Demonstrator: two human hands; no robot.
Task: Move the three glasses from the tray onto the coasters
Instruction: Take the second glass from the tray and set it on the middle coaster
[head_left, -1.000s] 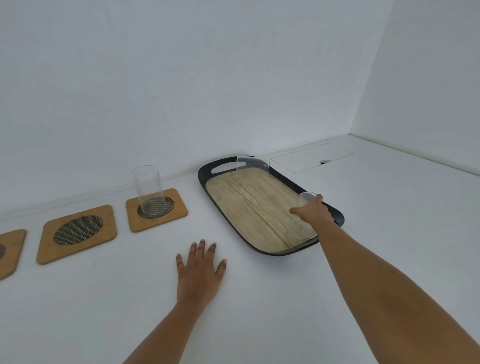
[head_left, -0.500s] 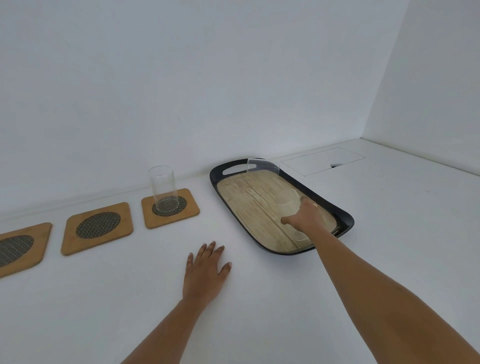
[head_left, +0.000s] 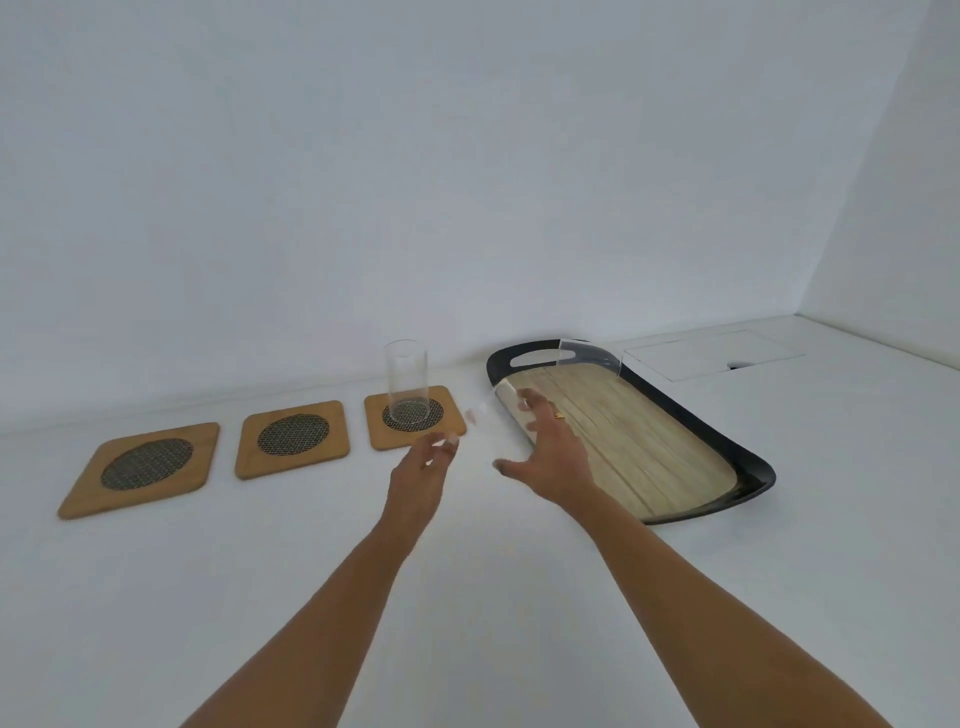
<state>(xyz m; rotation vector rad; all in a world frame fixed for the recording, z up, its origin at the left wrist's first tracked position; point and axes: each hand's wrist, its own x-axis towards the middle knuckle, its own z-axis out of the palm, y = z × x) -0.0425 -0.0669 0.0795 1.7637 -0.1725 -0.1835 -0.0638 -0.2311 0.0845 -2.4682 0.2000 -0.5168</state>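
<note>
White surface (head_left: 519, 597), 3 coasters in a row. Right coaster (head_left: 414, 417) carries upright glass (head_left: 407, 382); mid coaster (head_left: 292, 438) and left coaster (head_left: 143, 467) bare. Tray (head_left: 696, 421) at right, 2nd glass (head_left: 589, 361) at its far end near handle. Right hand (head_left: 548, 452) over tray's near-left edge, wrapped on a tilted 3rd glass (head_left: 506, 415), blurred. Left hand (head_left: 421, 473) raised just beside it, fingers curled, not touching it.

No readable text, labels, brands or nos. anywhere: tray (head_left: 696, 415), coasters (head_left: 291, 439), glasses (head_left: 407, 382) and bench (head_left: 519, 597) all carry no markings.
</note>
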